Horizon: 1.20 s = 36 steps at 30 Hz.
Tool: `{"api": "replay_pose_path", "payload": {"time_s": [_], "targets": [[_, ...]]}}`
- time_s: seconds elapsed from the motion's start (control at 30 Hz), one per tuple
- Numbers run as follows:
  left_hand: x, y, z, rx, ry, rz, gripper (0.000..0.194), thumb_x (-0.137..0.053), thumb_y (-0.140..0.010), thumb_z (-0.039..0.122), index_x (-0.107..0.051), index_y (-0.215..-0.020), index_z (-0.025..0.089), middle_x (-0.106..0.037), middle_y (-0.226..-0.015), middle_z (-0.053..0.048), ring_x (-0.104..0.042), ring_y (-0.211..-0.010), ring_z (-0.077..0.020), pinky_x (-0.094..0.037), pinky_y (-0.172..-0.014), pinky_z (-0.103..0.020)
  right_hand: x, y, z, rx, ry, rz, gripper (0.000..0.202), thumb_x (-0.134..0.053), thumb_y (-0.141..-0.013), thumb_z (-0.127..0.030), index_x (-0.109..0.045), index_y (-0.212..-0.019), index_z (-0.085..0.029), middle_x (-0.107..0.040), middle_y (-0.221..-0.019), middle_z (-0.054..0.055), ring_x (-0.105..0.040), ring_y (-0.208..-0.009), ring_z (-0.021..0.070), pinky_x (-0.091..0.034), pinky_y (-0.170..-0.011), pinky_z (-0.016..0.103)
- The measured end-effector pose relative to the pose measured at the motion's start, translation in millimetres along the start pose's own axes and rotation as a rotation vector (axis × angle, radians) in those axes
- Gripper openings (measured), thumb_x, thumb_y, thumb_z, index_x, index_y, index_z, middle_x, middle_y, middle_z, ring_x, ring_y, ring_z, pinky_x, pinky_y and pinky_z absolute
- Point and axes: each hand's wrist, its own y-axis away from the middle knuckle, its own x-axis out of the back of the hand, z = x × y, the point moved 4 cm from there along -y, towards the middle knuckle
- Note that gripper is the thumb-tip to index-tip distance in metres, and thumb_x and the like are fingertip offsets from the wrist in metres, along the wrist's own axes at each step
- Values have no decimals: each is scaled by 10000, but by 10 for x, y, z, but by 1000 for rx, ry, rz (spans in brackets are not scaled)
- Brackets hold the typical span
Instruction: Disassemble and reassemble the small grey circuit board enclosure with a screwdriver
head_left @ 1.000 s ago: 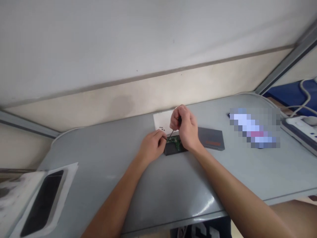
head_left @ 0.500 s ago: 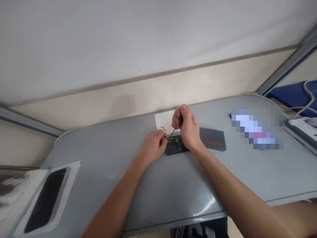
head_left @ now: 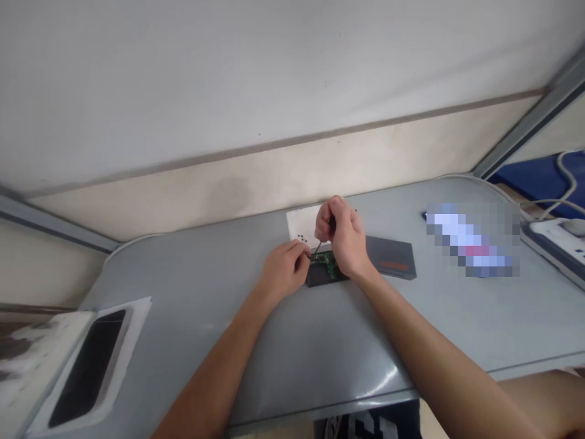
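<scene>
A green circuit board [head_left: 329,267] lies in a shallow black housing [head_left: 320,278] near the middle of the desk. My right hand [head_left: 342,235] is closed around a thin screwdriver [head_left: 319,246], its shaft slanting down to the board's upper left part; the handle is mostly hidden in the fist. At the housing's left end my left hand [head_left: 287,266] is closed, thumb and forefinger pinched by the screwdriver tip. What the pinch holds, if anything, is too small to make out. A dark grey cover [head_left: 392,257] with an orange mark lies right of the housing.
Behind the hands, white paper [head_left: 301,222] bears several small dark screws [head_left: 301,238]. A black phone [head_left: 89,366] rests on white sheets at the left. A pixelated object [head_left: 470,241] and a white device [head_left: 560,244] with cables are at the right. A wall rises behind the grey desk [head_left: 205,274].
The camera view has shifted very slightly. My right hand and the screwdriver have moved or tilted only a little; my left hand stays at the housing's left end.
</scene>
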Motion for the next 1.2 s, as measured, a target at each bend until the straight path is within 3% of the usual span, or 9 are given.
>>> {"api": "replay_pose_path", "payload": {"time_s": [1.2], "targets": [[7, 13, 6, -1, 9, 25, 184, -502, -900, 95, -636, -886, 219, -698, -868, -14, -633, -778, -170, -493, -738, -299, -6, 34, -45, 5, 71, 50, 358, -466, -1020, -392, -404, -706, -232, -376, -597, -52, -330, -533, 101, -304, -497, 254]]}}
